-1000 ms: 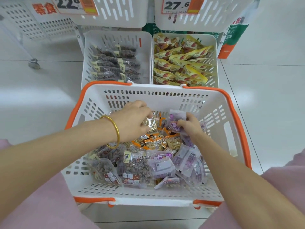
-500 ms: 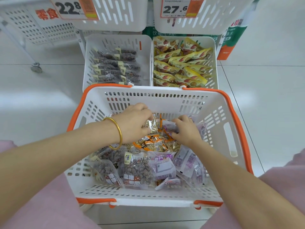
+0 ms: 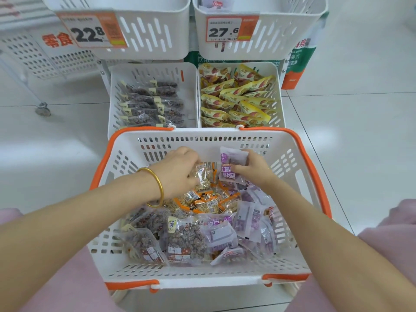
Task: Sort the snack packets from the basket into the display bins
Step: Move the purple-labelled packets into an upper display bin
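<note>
Basket (image 3: pixel 290 167) of mixed snacks: left hand (image 3: pixel 180 170) grips nut packets (image 3: pixel 203 176), right hand (image 3: pixel 254 170) grips purple packets (image 3: pixel 231 163). Left bin (image 3: pixel 117 91) holds dark packets (image 3: pixel 153 104), right bin (image 3: pixel 278 97) yellow packets (image 3: pixel 236 100).

One basket (image 3: pixel 202 134) with two orange handles (image 3: pixel 315 174); four display bins (image 3: pixel 157 39), two upper, two lower; two price labels (image 3: pixel 231 29). Two hands are shown: one small clear packet (image 3: pixel 203 176) is pinched by the left hand (image 3: pixel 177 174), one purple packet (image 3: pixel 231 166) is held by the right hand (image 3: pixel 255 171). One gold bangle (image 3: pixel 158 183) is worn. Loose packets (image 3: pixel 186 242) overlap and cannot be counted.
</note>
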The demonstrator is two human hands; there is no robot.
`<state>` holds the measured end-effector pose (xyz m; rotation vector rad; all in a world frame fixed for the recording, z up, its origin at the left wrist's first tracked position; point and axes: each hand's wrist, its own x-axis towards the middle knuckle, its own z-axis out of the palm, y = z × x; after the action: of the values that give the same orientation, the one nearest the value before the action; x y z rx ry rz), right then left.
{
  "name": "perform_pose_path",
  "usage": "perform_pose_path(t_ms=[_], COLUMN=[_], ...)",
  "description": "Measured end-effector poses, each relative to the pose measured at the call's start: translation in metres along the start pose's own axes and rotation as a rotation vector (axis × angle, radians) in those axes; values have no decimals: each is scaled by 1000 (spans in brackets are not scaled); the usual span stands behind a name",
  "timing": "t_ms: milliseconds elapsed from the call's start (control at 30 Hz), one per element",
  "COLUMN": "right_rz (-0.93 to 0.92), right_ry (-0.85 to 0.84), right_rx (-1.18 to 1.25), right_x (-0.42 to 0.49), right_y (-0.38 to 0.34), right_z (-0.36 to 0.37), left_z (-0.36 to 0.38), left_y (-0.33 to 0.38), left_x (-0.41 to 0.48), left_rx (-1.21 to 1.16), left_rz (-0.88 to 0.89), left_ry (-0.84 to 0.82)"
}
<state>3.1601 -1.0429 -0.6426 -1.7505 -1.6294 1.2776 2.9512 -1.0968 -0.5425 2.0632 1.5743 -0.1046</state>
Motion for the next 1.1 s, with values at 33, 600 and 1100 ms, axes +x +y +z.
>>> perform_pose_path(t_ms=[33,600,1100], right_rz=[2,-102,-136], right_ry=[-30,-366,-238], right_rx=[35,891,264], right_x=[-2,-24,-44], right_y=[-8,-92,-118], right_z=[-6,-39,-73], left_z=[-2,-20,-30], left_y=[-2,-22,-16], left_x=[2,0,-6], left_rx=[-14,-735,-1164], left_rz=[-15,-151,-324], left_ry=[13,57,209])
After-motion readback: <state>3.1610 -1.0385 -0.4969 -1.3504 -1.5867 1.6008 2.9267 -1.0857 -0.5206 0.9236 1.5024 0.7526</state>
